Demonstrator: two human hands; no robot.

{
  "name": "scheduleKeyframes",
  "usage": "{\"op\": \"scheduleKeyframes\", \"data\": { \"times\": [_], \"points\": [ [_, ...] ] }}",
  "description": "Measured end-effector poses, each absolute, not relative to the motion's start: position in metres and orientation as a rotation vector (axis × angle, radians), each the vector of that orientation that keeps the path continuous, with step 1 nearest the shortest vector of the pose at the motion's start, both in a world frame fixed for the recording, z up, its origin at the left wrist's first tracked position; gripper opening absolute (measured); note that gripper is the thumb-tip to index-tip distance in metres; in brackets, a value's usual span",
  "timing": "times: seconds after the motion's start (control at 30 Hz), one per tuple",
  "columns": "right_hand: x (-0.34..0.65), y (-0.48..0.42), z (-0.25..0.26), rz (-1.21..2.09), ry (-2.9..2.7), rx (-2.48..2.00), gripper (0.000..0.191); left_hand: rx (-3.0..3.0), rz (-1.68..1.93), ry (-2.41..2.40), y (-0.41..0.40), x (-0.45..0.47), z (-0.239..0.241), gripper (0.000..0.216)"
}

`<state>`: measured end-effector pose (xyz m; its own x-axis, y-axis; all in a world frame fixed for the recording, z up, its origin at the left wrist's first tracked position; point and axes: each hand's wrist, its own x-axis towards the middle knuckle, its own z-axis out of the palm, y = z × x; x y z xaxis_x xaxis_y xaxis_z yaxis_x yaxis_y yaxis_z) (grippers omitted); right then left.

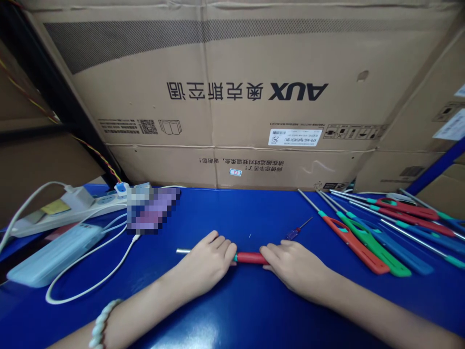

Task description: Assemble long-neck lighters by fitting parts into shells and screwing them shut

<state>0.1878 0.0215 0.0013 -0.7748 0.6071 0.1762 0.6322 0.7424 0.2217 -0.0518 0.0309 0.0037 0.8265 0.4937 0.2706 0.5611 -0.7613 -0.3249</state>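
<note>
A long-nosed lighter with a red handle (250, 258) lies across the blue table (240, 310) in front of me. Its metal tube (182, 251) sticks out to the left. My left hand (207, 264) is closed over the joint between tube and handle. My right hand (292, 264) is closed over the handle's right end. A small screwdriver with a purple handle (296, 230) lies just beyond my right hand.
Several long lighters in red, green and blue (366, 242) lie in a row at the right. At the left are a white power strip (69, 208), a pale blue power bank (54, 254) and white cables (94, 281). Big cardboard boxes (232, 97) wall off the back.
</note>
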Motion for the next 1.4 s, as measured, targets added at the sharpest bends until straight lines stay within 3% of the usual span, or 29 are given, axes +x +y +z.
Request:
{"op": "scheduleKeyframes", "data": {
  "times": [0.17,0.4,0.5,0.7,0.9,1.27,1.4],
  "points": [
    [0.186,0.016,0.005,-0.292,-2.869,-1.045,0.008,-2.523,-0.271,-0.795,0.023,-0.046,0.0,0.026],
    [0.188,0.004,0.021,0.288,-2.811,-1.256,0.005,-2.415,-0.282,-0.749,0.018,-0.044,0.005,0.028],
    [0.188,0.002,0.023,0.391,-2.781,-1.25,0.007,-2.399,-0.276,-0.742,0.016,-0.044,0.008,0.028],
    [0.183,0.005,0.009,-0.156,-2.847,-1.14,0.006,-2.43,-0.232,-0.738,0.016,-0.044,0.012,0.028],
    [0.185,0.001,0.002,-0.616,-2.737,-0.955,0.029,-2.504,-0.284,-0.739,0.014,-0.043,0.008,0.029],
    [0.178,0.013,-0.004,-0.566,-2.65,-0.953,0.019,-2.612,-0.349,-0.796,0.024,-0.041,0.005,0.015],
    [0.185,0.018,0.002,-0.254,-2.658,-0.965,0.041,-2.692,-0.32,-0.789,0.023,-0.044,0.003,0.01]
  ]
}}
